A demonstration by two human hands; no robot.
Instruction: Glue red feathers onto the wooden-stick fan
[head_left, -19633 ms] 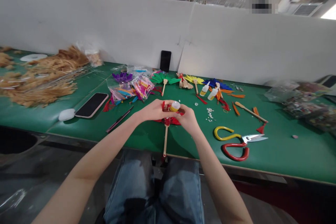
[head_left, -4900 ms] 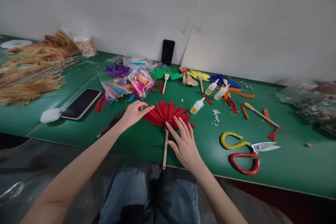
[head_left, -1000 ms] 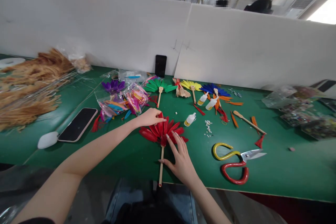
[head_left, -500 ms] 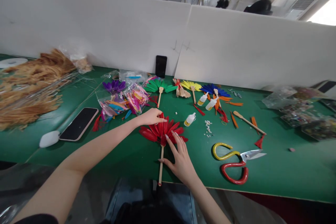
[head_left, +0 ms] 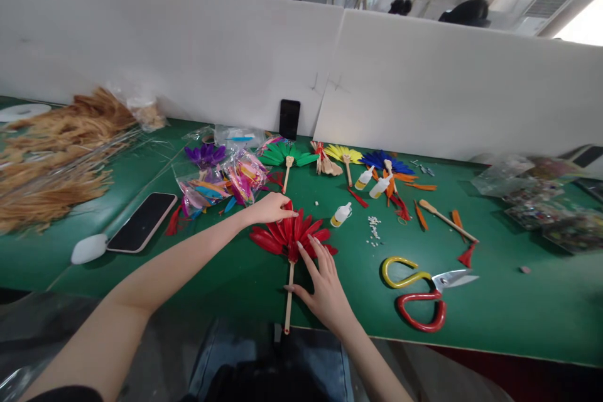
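A red feather fan with a pale wooden handle lies on the green table in front of me, its handle toward the table's front edge. At its top, my left hand pinches a middle red feather; the fingertips are partly hidden. My right hand rests with spread fingers over the lower right feathers, its thumb beside the handle. Just right of the fan stands a small white glue bottle with a yellow label. Small white beads are scattered further right.
Scissors with yellow and red handles lie at right. Behind are green, yellow and blue feather fans, two more glue bottles and bagged feathers. A phone and dried tan fibres occupy the left.
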